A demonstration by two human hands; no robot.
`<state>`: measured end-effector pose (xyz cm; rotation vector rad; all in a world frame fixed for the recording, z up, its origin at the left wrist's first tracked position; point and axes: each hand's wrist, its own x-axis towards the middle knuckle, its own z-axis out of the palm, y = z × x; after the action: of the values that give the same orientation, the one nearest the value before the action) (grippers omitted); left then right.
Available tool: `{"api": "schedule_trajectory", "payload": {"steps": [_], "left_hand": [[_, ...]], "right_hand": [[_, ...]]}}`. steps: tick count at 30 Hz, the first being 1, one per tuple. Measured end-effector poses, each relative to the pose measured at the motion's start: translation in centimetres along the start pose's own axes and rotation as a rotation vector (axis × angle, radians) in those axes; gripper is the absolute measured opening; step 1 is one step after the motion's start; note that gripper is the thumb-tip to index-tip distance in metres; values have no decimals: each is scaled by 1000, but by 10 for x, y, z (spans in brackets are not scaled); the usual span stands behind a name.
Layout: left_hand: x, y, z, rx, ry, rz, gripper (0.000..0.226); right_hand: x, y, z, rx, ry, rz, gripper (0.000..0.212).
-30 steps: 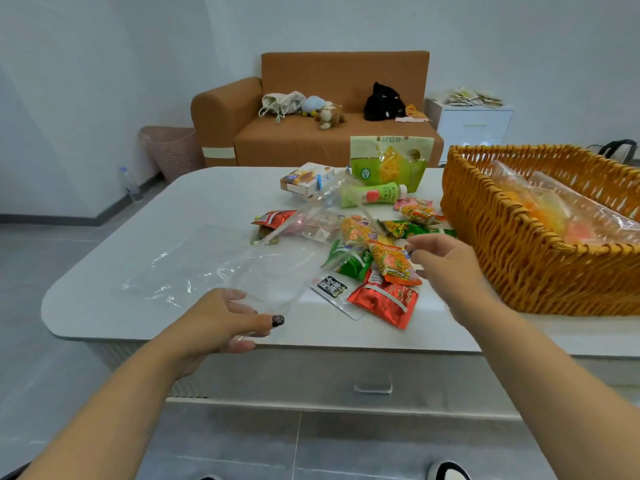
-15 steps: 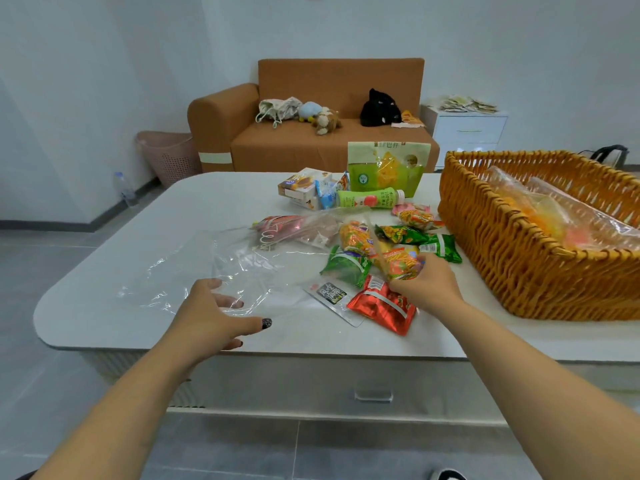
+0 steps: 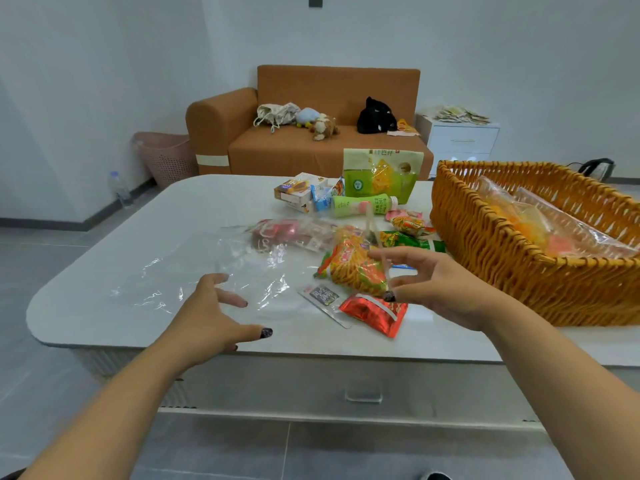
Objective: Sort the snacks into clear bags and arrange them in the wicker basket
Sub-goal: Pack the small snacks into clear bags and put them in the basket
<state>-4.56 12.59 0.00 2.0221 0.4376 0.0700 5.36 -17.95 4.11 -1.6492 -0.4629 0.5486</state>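
Note:
On the white table [image 3: 114, 258] lies an empty clear bag [image 3: 180, 271]. My left hand [image 3: 214, 315] hovers at its near edge with fingers spread and holds nothing. My right hand [image 3: 440, 289] pinches an orange noodle-snack packet [image 3: 353, 268], lifted just above the snack pile. Below it lie a red packet [image 3: 374, 311] and a silver sachet [image 3: 323, 296]. A second clear bag [image 3: 294, 233] holds red snacks. The wicker basket [image 3: 512, 271] at the right holds filled clear bags [image 3: 519, 220].
Further back on the table are green packets [image 3: 412, 239], a green bottle [image 3: 363, 204], a tall green pouch [image 3: 381, 176] and small boxes [image 3: 298, 190]. Beyond the table stand an orange sofa [image 3: 311, 147], a pink hamper [image 3: 166, 161] and a white cabinet [image 3: 460, 140].
My right hand reached down to the pile, took the orange packet and lifted it. My left hand let go of the clear bag's edge and spread its fingers.

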Motion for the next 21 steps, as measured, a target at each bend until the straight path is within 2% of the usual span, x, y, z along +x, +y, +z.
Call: {"api": "schedule_trajectory", "payload": {"steps": [2, 7, 14, 17, 21], "left_hand": [[-2, 2, 4, 30, -24, 24, 105], [0, 6, 8, 3, -33, -6, 98], [4, 3, 3, 126, -67, 25, 98], [4, 4, 2, 129, -98, 17, 97], [2, 8, 2, 95, -153, 2, 87]], "right_hand": [[-2, 0, -1, -4, -67, -10, 60], [-10, -6, -15, 116, -42, -35, 54], [-21, -5, -41, 142, -160, 21, 52], [-26, -2, -50, 257, -143, 29, 49], [-31, 6, -61, 462, -245, 7, 69]]}}
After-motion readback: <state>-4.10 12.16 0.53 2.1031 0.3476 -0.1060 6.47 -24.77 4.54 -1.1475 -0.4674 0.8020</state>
